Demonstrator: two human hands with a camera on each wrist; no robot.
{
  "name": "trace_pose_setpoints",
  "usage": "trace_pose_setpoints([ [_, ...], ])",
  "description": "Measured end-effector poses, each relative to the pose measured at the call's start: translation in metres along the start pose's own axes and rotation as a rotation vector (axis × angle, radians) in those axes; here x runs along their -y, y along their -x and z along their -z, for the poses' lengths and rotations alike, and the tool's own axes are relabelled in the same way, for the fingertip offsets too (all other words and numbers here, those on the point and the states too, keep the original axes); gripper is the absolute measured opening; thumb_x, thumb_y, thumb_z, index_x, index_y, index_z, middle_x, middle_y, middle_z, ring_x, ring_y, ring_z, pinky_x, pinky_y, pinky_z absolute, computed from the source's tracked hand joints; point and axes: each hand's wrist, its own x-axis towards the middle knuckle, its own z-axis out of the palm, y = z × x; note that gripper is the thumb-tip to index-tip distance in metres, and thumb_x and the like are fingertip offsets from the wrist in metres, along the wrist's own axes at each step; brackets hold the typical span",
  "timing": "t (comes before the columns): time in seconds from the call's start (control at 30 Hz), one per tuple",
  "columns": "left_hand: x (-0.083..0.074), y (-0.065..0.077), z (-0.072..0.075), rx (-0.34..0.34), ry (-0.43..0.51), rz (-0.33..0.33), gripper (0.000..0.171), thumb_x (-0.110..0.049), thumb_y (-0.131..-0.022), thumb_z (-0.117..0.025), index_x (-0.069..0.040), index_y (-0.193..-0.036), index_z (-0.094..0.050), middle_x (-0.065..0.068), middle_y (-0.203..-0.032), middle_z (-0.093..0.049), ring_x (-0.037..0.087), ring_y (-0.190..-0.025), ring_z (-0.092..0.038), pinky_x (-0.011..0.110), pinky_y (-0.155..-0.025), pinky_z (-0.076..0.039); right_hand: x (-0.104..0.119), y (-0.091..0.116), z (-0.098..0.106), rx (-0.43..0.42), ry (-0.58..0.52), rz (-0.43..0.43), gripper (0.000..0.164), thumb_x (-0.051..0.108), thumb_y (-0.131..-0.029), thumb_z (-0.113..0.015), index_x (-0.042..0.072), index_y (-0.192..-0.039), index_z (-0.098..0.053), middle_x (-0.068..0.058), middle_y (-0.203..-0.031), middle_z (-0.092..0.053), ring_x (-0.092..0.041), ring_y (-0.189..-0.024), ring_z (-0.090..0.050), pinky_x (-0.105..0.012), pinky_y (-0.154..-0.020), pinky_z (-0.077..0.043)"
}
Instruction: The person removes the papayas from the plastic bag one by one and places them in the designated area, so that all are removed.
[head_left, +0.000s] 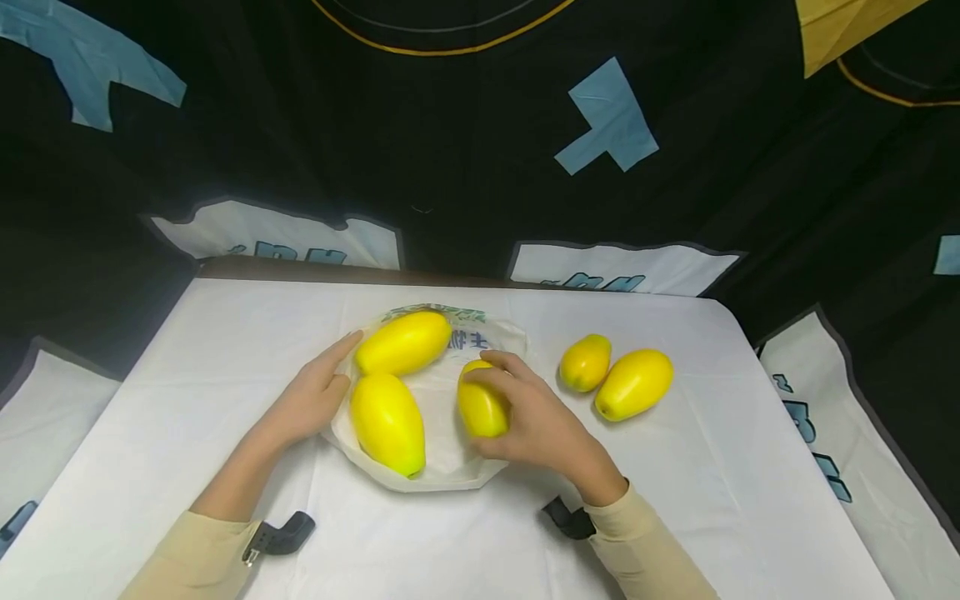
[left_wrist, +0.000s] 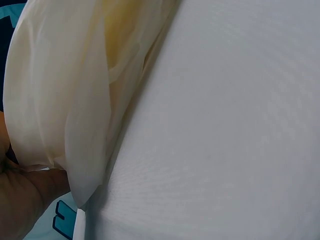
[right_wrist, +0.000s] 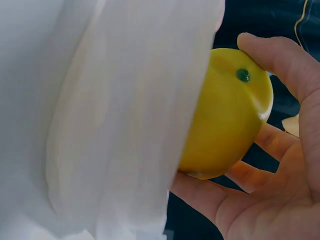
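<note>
The right hand grips one yellow fruit, thumb on one side and fingers round the other, opened just as wide as the fruit's body; the fruit sits in the hollow between them, over the right part of the pale plastic bag. In the right wrist view the bag's wall hides part of this fruit, and a small green spot shows at one end, close to the thumb; whether the fruit touches the bag's bottom cannot be told. The left hand is at the bag's left edge, thumb apart from the forefinger; the bag's film covers its fingertips in the left wrist view, so how firmly it has hold of the film, if at all, cannot be told. Two yellow fruits lie within the bag's left half, a far one and a near one. Right of the bag, on the white table, lie two more, a smaller one and a larger one just beside it. Yellow fruits number five, bags one.
</note>
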Motion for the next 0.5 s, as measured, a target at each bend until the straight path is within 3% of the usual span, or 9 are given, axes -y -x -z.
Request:
trace_pose_setpoints([
  [0.3, 0.000, 0.001, -0.001, 0.006, 0.005, 0.023, 0.062, -0.003, -0.097, -0.034, -0.012, -0.157, -0.018, 0.012, -0.160, -0.021, 0.034, -0.146, -0.016, 0.057, -0.115, -0.019, -0.011, 0.007, 0.024, -0.069, -0.017, -0.061, 0.070, 0.029, -0.065, -0.087, 0.027, -0.129, -0.059, 0.001, -0.149, -0.036, -0.022, -0.130, -0.042, -0.045, -0.096, -0.048],
  [0.5, -0.001, 0.001, -0.001, -0.001, 0.004, 0.007, 0.062, -0.002, -0.096, -0.034, -0.009, -0.156, -0.019, 0.014, -0.159, -0.021, 0.035, -0.146, -0.016, 0.057, -0.115, -0.019, -0.020, 0.014, 0.036, -0.118, -0.016, -0.087, 0.068, 0.028, -0.067, -0.087, 0.026, -0.129, -0.059, 0.000, -0.149, -0.037, -0.023, -0.131, -0.041, -0.047, -0.100, -0.045],
])
